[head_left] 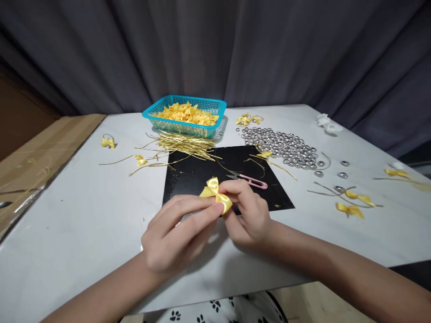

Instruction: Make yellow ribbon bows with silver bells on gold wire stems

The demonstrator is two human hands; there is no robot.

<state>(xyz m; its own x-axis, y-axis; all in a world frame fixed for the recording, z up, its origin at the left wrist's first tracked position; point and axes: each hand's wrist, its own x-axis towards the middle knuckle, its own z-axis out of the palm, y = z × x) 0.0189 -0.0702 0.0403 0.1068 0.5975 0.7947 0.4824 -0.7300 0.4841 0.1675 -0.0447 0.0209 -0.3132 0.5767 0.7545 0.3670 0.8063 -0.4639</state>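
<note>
Presently, the left hand [178,231] and the right hand [247,211] grasp one yellow bow [222,202] in front of the black mat [191,172].
The left presses its near loop, the right pinches its right side; this bow, I judge, is not yet complete. Further away, a few looped bows [108,142] look finished, while the blue basket [211,132] contains many yellow ribbon pieces [186,113], and gold wires [188,144] and silver pieces [283,146] lie unused, so most work seems left.

One bow [218,196] of glossy yellow ribbon, narrow at the middle, flared outward. It is held aslant between the left hand [177,231] and the right hand [248,215], seen against the black mat [188,170].
</note>
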